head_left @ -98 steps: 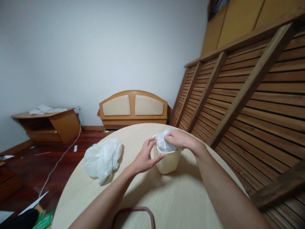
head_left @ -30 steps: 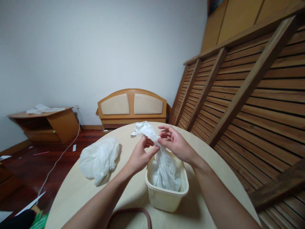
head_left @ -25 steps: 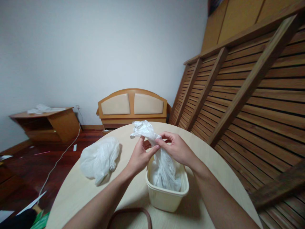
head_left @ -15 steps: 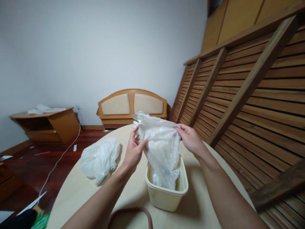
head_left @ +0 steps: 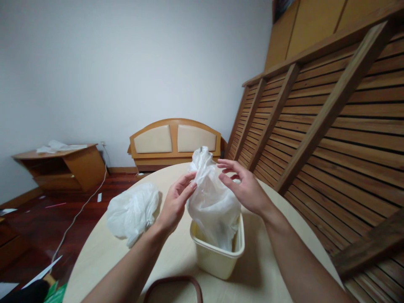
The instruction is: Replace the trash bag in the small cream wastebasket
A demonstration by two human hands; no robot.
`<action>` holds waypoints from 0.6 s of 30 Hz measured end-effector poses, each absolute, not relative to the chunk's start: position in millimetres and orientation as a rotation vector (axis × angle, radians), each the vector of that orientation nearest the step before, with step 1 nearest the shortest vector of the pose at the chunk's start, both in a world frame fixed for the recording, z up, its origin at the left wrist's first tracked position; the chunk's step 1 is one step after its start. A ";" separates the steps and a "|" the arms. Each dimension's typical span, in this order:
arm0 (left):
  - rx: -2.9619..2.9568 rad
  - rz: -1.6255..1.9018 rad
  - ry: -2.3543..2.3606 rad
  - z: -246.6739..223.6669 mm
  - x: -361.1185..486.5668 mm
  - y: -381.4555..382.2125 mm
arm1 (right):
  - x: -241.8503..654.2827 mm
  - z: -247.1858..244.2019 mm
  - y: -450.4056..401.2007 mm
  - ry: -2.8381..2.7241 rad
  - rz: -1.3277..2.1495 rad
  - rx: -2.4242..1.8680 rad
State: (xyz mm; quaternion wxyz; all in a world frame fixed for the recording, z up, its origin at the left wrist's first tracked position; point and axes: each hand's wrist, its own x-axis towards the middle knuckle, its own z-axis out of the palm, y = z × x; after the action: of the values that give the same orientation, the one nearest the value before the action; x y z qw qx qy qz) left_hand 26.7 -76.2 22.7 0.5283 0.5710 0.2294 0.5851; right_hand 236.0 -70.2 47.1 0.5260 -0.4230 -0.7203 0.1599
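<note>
A white plastic bag (head_left: 214, 206) rises from a cream plastic bin (head_left: 217, 259) on the round table, its lower part inside the bin. Thumb and fingers of my left hand (head_left: 178, 198) pinch the left side of the bag near its gathered top. Beside the bag's upper right, my right hand (head_left: 244, 185) has its fingers curved and apart, with nothing held. Another crumpled white bag (head_left: 132, 212) lies on the table left of my left forearm. A brown ring-shaped frame (head_left: 173, 278) lies at the near edge, partly out of view.
The round table (head_left: 101, 261) stands before a wooden headboard (head_left: 175, 139). Brown slatted panels (head_left: 356, 139) lean at the right. A low cabinet (head_left: 75, 170) with white sheets stands at the left, with a cable (head_left: 78, 210) across the floor.
My right hand has let go of the bag and opened. The bag's spread top has bunched together into an upright tuft. The bin has shifted slightly left.
</note>
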 end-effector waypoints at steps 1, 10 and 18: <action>1.357 1.352 0.547 24.0 27.5 -78.5 | 229.7 48.2 -74.1 -1.761 0.459 -0.965; 1.400 1.214 0.646 27.5 28.4 -80.3 | 226.6 49.4 -83.4 -1.798 0.675 -0.742; 1.191 1.201 0.731 36.1 21.1 -83.4 | 221.6 68.0 -117.8 -2.336 0.465 -0.565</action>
State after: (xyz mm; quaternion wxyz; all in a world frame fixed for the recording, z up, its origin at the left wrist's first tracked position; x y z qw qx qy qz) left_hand 21.1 -83.4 36.1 0.6047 0.5147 0.3160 0.5193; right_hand 221.6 -117.8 68.0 0.3400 -0.2169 -0.8974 0.1788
